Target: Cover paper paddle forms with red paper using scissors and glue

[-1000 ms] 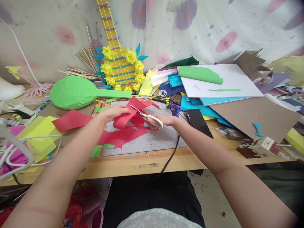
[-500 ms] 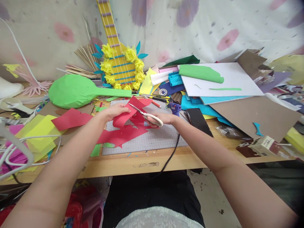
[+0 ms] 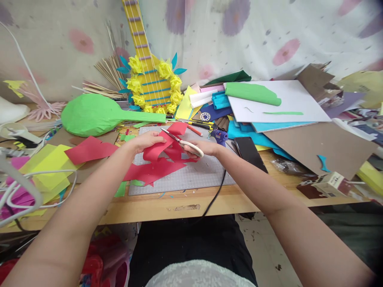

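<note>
Between thumb and fingers, my left hand (image 3: 149, 141) grips a curled piece of red paper (image 3: 155, 152) above the cutting mat. My right hand (image 3: 206, 148) is closed around the white handles of a pair of scissors (image 3: 192, 148). The blades lie across the red paper, pointing up and left toward my left fingertips. Under both hands, more red paper cut-offs (image 3: 154, 171) rest on the grey cutting mat (image 3: 191, 179). The fingers of my right hand are partly hidden by the handles.
Behind my left hand lies a green paper-covered lute shape (image 3: 92, 114); a yellow flower-trimmed one (image 3: 154, 85) stands against the curtain. Right of the mat are a purple glue gun (image 3: 220, 136), its black cord and a phone (image 3: 250, 151). Boards and paper (image 3: 287, 95) pile up farther right.
The scissor blades have shifted slightly up and left across the red paper, and the paper's far flap has curled closer to the blades. Both hands keep their grip.
</note>
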A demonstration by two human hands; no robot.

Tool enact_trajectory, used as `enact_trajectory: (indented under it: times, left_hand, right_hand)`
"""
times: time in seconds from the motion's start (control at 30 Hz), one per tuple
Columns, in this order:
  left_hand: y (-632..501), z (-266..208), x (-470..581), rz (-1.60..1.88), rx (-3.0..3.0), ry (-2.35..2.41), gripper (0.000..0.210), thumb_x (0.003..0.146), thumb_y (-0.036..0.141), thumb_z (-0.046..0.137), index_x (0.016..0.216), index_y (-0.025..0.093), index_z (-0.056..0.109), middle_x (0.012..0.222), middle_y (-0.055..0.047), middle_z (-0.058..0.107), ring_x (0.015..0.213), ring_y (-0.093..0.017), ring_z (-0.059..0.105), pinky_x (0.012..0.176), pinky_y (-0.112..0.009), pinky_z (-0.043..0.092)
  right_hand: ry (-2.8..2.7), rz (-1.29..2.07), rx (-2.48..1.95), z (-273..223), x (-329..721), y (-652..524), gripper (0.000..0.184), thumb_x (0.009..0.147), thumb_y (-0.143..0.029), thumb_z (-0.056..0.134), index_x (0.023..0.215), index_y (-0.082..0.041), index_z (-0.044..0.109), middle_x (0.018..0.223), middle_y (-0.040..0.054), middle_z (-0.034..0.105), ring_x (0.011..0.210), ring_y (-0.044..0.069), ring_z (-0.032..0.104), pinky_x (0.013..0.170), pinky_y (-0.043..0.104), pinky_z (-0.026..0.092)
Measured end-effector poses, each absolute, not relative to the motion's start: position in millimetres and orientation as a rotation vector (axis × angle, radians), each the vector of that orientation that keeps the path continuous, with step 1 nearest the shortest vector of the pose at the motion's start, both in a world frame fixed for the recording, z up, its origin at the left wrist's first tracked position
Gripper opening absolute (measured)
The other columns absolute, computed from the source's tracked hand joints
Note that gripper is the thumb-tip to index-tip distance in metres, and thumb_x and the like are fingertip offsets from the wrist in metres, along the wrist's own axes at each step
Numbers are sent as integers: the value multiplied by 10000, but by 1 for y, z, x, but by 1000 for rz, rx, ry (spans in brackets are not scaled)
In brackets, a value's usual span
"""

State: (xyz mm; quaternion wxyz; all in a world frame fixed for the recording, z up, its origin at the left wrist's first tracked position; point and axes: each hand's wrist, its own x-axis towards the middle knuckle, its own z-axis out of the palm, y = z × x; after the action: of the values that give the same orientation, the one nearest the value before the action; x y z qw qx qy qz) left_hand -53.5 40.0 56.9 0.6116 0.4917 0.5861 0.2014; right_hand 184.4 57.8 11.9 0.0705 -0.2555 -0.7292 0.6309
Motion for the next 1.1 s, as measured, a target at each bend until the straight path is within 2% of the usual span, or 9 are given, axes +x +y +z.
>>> enact_trajectory:
  times: [0.1,0.27,0.4,0.53,0.63,0.73,0.83,1.0,1.1]
  left_hand:
    - [41,54,-55,561,1167,1332,232,615,291,758,798,167,689,763,-26,717,586,-130,616,538,-226,470]
    - [44,54,-63,844,1190,1363,286,641,344,759,845,171,658,818,-20,719,727,-150,651,681,-257,510]
    - [49,68,-73,1102,1082,1470,165,716,184,667,875,156,631,765,16,686,697,-98,621,685,-209,488]
    - [55,87,-75,1448,986,1435,219,642,63,598,843,148,604,745,25,657,636,-81,579,622,-193,467]
    - [59,100,-71,1616,951,1360,233,570,45,561,771,161,581,682,30,622,566,-89,542,527,-201,428]
    - [62,109,-66,1694,982,1270,252,520,12,503,710,169,554,635,43,594,536,-87,524,484,-196,399]
    - [62,117,-63,1738,1022,1222,310,479,-10,463,720,169,543,636,47,593,544,-81,532,480,-185,400]
    - [58,134,-60,1758,1051,1196,461,454,-17,444,854,198,526,623,69,575,523,-84,499,464,-184,395]
    - [58,140,-61,1728,1058,1125,380,465,-6,449,785,194,485,591,73,545,502,-78,479,462,-188,392]
  right_hand:
    - [-2069,1892,-873,10,182,56,514,810,-702,488,796,-197,398,523,-80,394,421,58,390,398,196,284]
    - [-1862,1702,-1085,13,179,51,438,850,-630,494,856,-194,455,522,-73,425,429,69,417,420,208,317]
    - [-2003,1405,-1363,17,181,53,423,827,-598,548,899,-181,535,607,-11,521,524,107,493,487,238,366]
    - [-2248,865,-1673,24,177,49,423,837,-579,528,903,-166,595,881,111,660,803,219,619,637,292,433]
    - [-2335,597,-1775,25,169,43,375,880,-499,469,1010,-173,599,1030,126,683,930,258,643,716,317,457]
    - [-2414,393,-1847,20,162,39,401,870,-492,470,1067,-168,600,1061,134,691,973,285,649,746,346,475]
    - [-2464,246,-1827,13,157,39,366,869,-417,498,1087,-143,605,1064,145,691,986,284,650,753,348,488]
    - [-2445,154,-1790,9,155,52,285,855,-264,531,1069,-100,624,1160,198,644,1020,274,631,798,353,491]
    - [-2364,222,-1715,15,155,57,268,797,-157,573,1050,-103,642,1192,196,628,1126,300,572,904,392,459]
